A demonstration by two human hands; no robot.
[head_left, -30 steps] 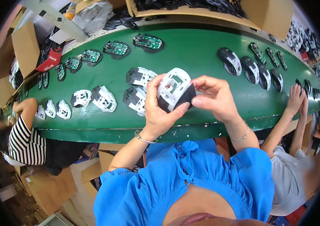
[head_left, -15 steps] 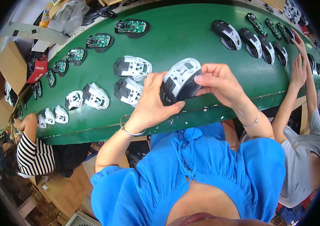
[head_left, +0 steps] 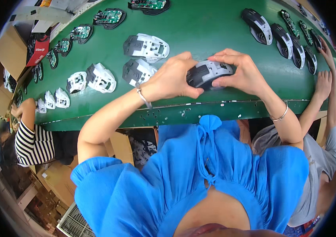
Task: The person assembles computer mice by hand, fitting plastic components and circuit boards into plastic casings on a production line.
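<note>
A black and white computer mouse (head_left: 209,74) is low over the green table, gripped at both ends. My left hand (head_left: 174,76) is closed round its black end, thumb on the near side. At its white end, the thumb and fingers of my right hand (head_left: 242,73) clasp it. Two white and black mouse shells (head_left: 147,47) lie just left of my hands, the nearer one partly hidden by my left wrist. To the right, several assembled black and white mice (head_left: 281,40) sit in a slanting row.
Black mouse bases with green circuit boards (head_left: 110,17) line the far left of the green table (head_left: 203,31). More white shells (head_left: 101,78) lie at left. A co-worker's hand (head_left: 323,85) rests at the right. Another person in a striped top (head_left: 35,144) works at far left, beside cardboard boxes (head_left: 12,51).
The mouse has come down from a raised, tilted position to a flatter one nearer the table. Both hands moved slightly right with it, and my right hand now grips its end more fully.
</note>
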